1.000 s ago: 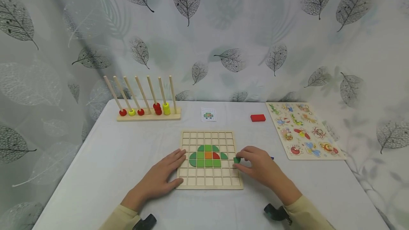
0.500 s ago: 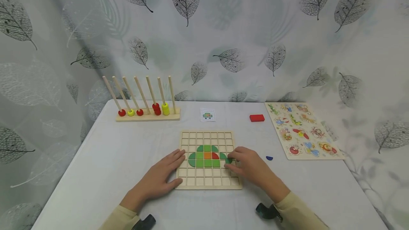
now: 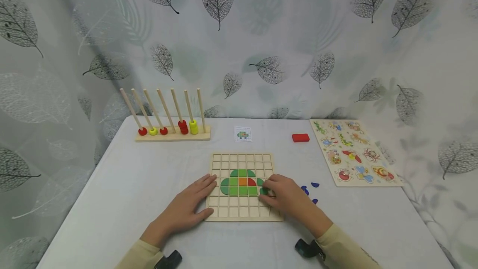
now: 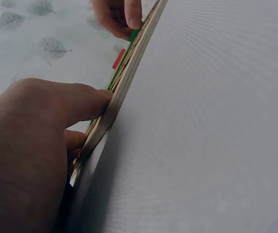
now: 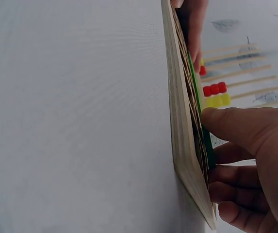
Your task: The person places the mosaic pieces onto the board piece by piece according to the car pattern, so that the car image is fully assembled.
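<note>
A wooden grid board [image 3: 242, 212] lies on the white table, with green, orange and red tiles forming a rounded figure in its cells. My left hand [image 3: 186, 203] rests along the board's left edge, thumb and fingers spread at the rim. Over the right part of the grid, my right hand [image 3: 289, 196] pinches a dark green tile [image 3: 263, 191] between thumb and fingers. In the right wrist view that green tile [image 5: 208, 148] is right at the board's surface, under the thumb. Its shape is mostly hidden by the fingers.
Several blue pieces [image 3: 315, 184] lie right of my right hand. Behind the board are a small pattern card [image 3: 243, 134] and a red block [image 3: 300, 138]. A peg stand [image 3: 173, 135] with red and yellow beads stands back left; an insect puzzle board [image 3: 354, 157] lies at the right.
My right hand has moved left with the green tile, from the board's right edge to the cells beside the figure. More blue pieces show behind it. The left hand stays put.
</note>
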The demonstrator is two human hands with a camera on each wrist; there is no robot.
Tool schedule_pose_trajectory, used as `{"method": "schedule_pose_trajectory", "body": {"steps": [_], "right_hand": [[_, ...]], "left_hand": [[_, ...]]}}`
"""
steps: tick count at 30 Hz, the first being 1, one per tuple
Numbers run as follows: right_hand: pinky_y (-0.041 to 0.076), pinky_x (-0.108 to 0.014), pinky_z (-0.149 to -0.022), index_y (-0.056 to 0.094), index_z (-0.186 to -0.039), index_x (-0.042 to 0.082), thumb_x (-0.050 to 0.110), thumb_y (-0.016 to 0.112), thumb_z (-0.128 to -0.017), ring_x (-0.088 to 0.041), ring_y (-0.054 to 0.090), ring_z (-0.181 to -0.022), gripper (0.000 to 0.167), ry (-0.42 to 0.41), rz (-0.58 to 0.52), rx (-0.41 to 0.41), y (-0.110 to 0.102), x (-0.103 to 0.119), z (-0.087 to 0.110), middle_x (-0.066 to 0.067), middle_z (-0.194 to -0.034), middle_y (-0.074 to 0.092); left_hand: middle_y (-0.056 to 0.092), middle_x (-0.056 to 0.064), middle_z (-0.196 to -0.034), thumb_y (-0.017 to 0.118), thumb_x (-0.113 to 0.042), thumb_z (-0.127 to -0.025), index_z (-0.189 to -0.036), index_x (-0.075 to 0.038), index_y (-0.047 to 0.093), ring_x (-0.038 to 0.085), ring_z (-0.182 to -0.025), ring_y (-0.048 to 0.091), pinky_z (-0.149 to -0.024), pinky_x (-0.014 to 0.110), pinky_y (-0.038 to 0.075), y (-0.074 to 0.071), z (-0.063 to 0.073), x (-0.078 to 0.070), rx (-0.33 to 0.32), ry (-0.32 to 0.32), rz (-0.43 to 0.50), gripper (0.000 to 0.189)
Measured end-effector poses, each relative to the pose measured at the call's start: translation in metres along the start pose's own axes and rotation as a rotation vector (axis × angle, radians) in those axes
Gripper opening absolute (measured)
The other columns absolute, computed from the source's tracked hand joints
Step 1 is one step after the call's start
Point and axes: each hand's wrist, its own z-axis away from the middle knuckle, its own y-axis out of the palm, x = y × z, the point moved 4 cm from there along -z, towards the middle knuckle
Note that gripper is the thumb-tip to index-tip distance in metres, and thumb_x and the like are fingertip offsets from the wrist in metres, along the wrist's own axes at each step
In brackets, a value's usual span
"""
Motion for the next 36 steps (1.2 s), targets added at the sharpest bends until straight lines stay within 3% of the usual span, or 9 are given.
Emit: {"method": "schedule_pose_trajectory", "body": {"steps": [5, 12, 22, 30, 36], "right_hand": [[0.057, -0.027, -0.075, 0.080, -0.108, 0.016, 0.034, 0.092, -0.090, -0.007, 0.056, -0.082, 0.028, 0.005, -0.026, 0.025, -0.0005, -0.0029, 0.0011, 0.007, -0.098, 0.068], [0.058, -0.028, -0.076, 0.081, -0.110, 0.013, 0.016, 0.087, -0.091, -0.008, 0.058, -0.085, 0.020, -0.036, -0.055, 0.030, -0.0053, -0.0033, 0.0013, 0.004, -0.104, 0.071], [0.057, -0.025, -0.073, 0.081, -0.109, 0.015, 0.015, 0.087, -0.093, -0.006, 0.057, -0.083, 0.017, -0.033, -0.048, 0.029, -0.0036, -0.0035, -0.0004, 0.005, -0.102, 0.071], [0.056, -0.025, -0.073, 0.081, -0.106, 0.015, 0.013, 0.089, -0.091, -0.007, 0.057, -0.082, 0.017, -0.017, -0.060, 0.020, -0.0032, -0.0039, -0.0022, 0.007, -0.100, 0.070], [0.056, -0.026, -0.072, 0.080, -0.103, 0.013, 0.009, 0.090, -0.090, -0.006, 0.057, -0.081, 0.017, -0.044, -0.057, -0.003, -0.0026, -0.0047, -0.0015, 0.005, -0.098, 0.071]], "left_hand": [[0.037, 0.003, -0.174, 0.071, -0.041, -0.100, -0.164, -0.006, 0.048, 0.026, -0.161, 0.030, -0.123, 0.057, 0.036, -0.0013, -0.0006, -0.0011, 0.004, -0.002, 0.000, 0.076], [0.042, 0.007, -0.172, 0.074, -0.038, -0.099, -0.162, -0.003, 0.050, 0.030, -0.159, 0.034, -0.121, 0.058, 0.039, -0.0027, -0.0021, -0.0025, -0.025, 0.028, -0.011, 0.076], [0.039, 0.006, -0.173, 0.073, -0.039, -0.099, -0.163, -0.003, 0.049, 0.030, -0.161, 0.032, -0.123, 0.057, 0.037, -0.0032, -0.0013, -0.0024, 0.001, 0.014, 0.011, 0.077], [0.042, 0.008, -0.171, 0.073, -0.037, -0.099, -0.161, -0.002, 0.051, 0.033, -0.159, 0.035, -0.120, 0.059, 0.039, -0.0036, -0.0011, -0.0034, -0.017, 0.029, 0.000, 0.074], [0.039, 0.005, -0.173, 0.073, -0.039, -0.099, -0.163, -0.003, 0.049, 0.029, -0.161, 0.031, -0.123, 0.057, 0.036, -0.0029, -0.0013, -0.0031, 0.004, 0.003, 0.023, 0.076]]}}
